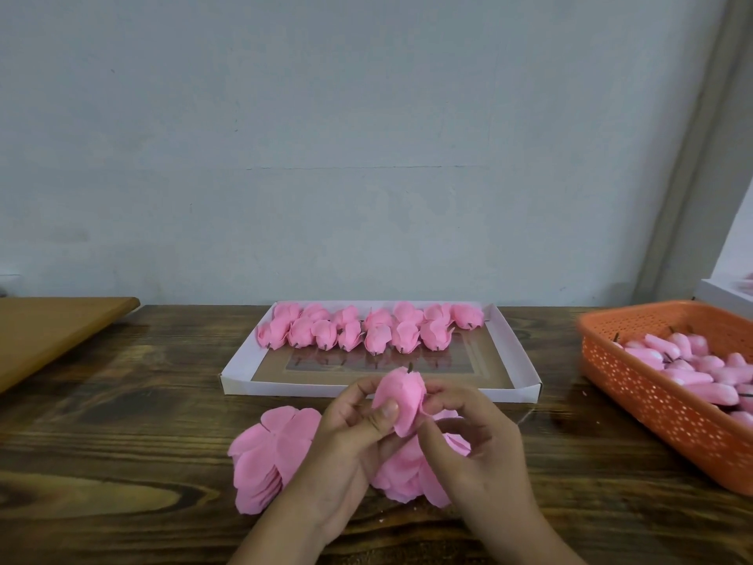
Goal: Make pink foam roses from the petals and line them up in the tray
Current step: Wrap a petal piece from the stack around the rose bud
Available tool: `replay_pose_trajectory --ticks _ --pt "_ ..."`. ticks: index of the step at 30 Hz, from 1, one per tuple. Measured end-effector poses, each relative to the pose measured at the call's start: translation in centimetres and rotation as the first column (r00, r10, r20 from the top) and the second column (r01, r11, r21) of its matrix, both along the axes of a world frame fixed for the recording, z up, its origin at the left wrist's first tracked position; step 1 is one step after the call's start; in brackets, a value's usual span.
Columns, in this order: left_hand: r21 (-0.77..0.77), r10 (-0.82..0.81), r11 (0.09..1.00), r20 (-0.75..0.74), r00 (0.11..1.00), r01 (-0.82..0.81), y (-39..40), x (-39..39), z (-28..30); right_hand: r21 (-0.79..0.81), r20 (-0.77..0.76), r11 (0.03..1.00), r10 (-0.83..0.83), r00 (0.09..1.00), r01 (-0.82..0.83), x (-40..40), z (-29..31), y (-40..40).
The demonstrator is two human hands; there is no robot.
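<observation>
Both hands are working together above the wooden table (122,401) — the left hand (350,434) and right hand (468,434) are pinching a half-wrapped pink foam rose (401,395), just in front of the white tray (505,344) — over loose petals (265,454).

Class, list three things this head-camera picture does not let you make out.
1. Pink foam petal stacks on the table: partly hidden by both hands.
2. Orange perforated plastic basket: cut off by the right edge.
3. White cardboard tray: back-row pink foam roses overlapped by the front row.
</observation>
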State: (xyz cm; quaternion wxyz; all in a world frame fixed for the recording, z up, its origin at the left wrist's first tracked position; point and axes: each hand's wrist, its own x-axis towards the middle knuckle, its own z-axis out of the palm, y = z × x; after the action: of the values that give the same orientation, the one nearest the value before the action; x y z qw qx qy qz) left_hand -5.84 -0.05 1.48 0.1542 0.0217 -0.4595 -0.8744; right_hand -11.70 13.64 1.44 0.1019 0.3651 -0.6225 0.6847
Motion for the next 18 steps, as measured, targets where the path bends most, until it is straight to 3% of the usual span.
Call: replay_pose_trajectory --ticks 3,6,16,18 --pt "-0.02 -0.02 1.0 -0.003 1.0 0.019 0.1 0.0 0.1 0.071 -0.171 0.995 -0.054 0.984 0.067 -0.2 -0.2 0.1" --pt "-0.021 -0.028 0.999 0.011 1.0 0.028 0.0 0.1 0.1 0.076 -0.224 0.996 -0.018 0.974 0.036 -0.1 0.0 0.2" --pt "0.063 -0.158 0.986 0.088 0.983 0.153 -0.7 0.3 0.2 0.102 0.091 0.991 0.08 0.993 -0.089 -1.1 0.8 1.0" --pt "0.031 -0.164 0.986 0.118 0.979 0.161 -0.9 0.4 0.2 0.178 0.037 0.976 0.121 0.992 -0.125 -1.7 1.0 1.4"
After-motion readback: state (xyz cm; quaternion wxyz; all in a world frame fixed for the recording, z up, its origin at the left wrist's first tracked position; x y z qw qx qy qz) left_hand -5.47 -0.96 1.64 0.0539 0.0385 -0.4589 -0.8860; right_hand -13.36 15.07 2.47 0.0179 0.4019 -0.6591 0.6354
